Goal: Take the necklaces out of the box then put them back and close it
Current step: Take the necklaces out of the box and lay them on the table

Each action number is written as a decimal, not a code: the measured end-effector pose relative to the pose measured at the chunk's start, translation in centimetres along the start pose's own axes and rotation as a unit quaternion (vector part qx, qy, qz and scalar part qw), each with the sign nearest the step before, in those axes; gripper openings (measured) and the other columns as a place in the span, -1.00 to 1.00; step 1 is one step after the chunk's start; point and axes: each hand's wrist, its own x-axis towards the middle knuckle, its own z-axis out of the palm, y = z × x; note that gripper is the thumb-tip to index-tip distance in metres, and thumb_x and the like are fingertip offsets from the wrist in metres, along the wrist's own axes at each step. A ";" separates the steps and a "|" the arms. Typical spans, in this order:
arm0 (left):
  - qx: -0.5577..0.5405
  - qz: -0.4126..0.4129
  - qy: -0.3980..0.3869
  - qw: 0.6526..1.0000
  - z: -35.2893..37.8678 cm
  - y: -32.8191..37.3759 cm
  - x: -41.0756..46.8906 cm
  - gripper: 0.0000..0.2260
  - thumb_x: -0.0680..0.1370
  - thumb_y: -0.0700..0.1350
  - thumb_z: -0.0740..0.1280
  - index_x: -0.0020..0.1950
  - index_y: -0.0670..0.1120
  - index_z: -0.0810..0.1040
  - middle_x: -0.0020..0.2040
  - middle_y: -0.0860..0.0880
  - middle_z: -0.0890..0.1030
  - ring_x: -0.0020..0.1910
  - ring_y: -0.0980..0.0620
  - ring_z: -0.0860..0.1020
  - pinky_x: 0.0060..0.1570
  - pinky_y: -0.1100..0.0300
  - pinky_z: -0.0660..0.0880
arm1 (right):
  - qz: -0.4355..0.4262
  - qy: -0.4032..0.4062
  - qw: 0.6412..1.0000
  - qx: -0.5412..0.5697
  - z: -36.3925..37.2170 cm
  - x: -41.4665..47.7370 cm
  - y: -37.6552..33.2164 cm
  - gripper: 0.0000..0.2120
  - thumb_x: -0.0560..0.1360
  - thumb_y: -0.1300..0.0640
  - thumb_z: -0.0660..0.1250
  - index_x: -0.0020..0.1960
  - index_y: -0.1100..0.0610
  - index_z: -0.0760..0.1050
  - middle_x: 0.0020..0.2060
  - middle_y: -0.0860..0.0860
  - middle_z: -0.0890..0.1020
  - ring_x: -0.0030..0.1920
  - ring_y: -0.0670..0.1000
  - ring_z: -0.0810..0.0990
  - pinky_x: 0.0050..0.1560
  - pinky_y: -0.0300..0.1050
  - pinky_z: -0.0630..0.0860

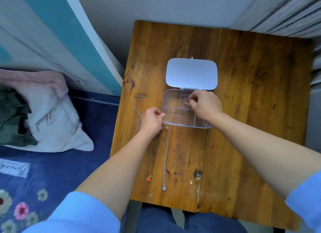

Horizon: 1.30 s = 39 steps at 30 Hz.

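Note:
A clear plastic box [175,117] with divided compartments lies open on the wooden table [243,111], its pale lid [191,73] folded back. My left hand [152,120] grips the box's near left corner. My right hand [205,105] pinches a thin gold chain [185,100] in an upper compartment. Three necklaces lie on the table left of and below the box: a silver chain [137,118], one with a red pendant [148,179], and a silver one with a blue pendant [164,188].
The table's left edge borders a bed with a blue floral cover [52,172] and a white pillow [57,125]. Grey ribbed panels [286,13] stand at the far right. Bare wood lies to the right of the box.

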 end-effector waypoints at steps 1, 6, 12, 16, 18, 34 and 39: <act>0.021 0.010 0.007 1.000 -0.1 0.2 -0.1 -0.90 0.56 -0.11 0.32 -0.06 -0.13 0.55 -0.27 -0.08 0.65 -0.26 -0.08 0.62 -0.19 0.11 0.55 | 0.014 0.004 0.998 0.065 -0.5 -0.3 0.5 -0.86 0.49 0.12 0.30 -0.05 0.01 0.64 -0.12 0.00 0.69 -0.06 0.10 0.62 -0.06 -0.01 0.55; 0.150 0.137 0.114 0.972 0.2 2.0 -1.1 -0.83 0.54 -0.03 0.35 0.06 -0.09 0.56 -0.04 -0.03 0.60 -0.06 -0.05 0.54 -0.13 0.09 0.50 | 0.091 -0.024 0.950 0.299 -3.3 -2.2 3.3 -0.89 0.44 0.25 0.42 -0.08 0.06 0.63 -0.28 -0.05 0.62 -0.27 -0.06 0.57 -0.32 -0.28 0.50; 0.264 0.274 0.074 0.922 3.4 5.6 -0.2 -0.81 0.55 -0.13 0.27 0.12 -0.09 0.59 0.07 -0.07 0.59 0.09 -0.09 0.50 -0.05 0.06 0.42 | 0.153 -0.044 0.920 0.359 -3.7 -4.0 6.2 -0.83 0.41 0.35 0.42 0.00 0.23 0.61 -0.39 0.05 0.61 -0.48 -0.20 0.55 -0.45 -0.40 0.45; 0.302 0.266 -0.058 0.914 5.8 7.2 1.2 -0.66 0.55 -0.08 0.28 0.33 0.04 0.47 0.16 -0.05 0.63 0.16 -0.12 0.55 0.03 0.01 0.50 | 0.153 -0.031 0.901 0.405 -4.1 -4.6 7.2 -0.94 0.41 0.32 0.45 -0.15 0.19 0.63 -0.40 0.03 0.63 -0.47 -0.18 0.56 -0.53 -0.39 0.38; 0.328 0.258 -0.105 0.903 6.5 7.5 1.7 -0.65 0.56 -0.01 0.30 0.35 0.09 0.45 0.20 -0.03 0.63 0.19 -0.09 0.55 0.04 0.02 0.51 | 0.161 -0.040 0.890 0.425 -4.4 -4.8 7.7 -0.94 0.42 0.27 0.45 -0.18 0.13 0.63 -0.32 0.07 0.67 -0.40 -0.09 0.59 -0.52 -0.33 0.37; 0.296 0.260 -0.141 0.908 6.3 7.4 1.3 -0.70 0.54 -0.05 0.30 0.28 0.04 0.51 0.15 -0.07 0.55 0.11 -0.10 0.54 0.04 0.03 0.51 | 0.192 -0.119 0.795 0.563 -5.8 -4.9 7.5 -0.94 0.47 0.25 0.39 -0.09 0.18 0.64 -0.32 0.03 0.68 -0.34 -0.06 0.60 -0.45 -0.27 0.45; 0.293 0.241 -0.128 0.916 7.4 7.4 1.2 -0.81 0.56 -0.02 0.27 0.06 -0.03 0.63 -0.04 -0.07 0.59 0.03 -0.15 0.55 -0.16 0.09 0.41 | 0.173 -0.129 0.769 0.601 -6.8 -5.4 7.0 -0.90 0.48 0.18 0.40 -0.04 0.18 0.65 -0.27 0.04 0.68 -0.33 -0.06 0.60 -0.45 -0.26 0.45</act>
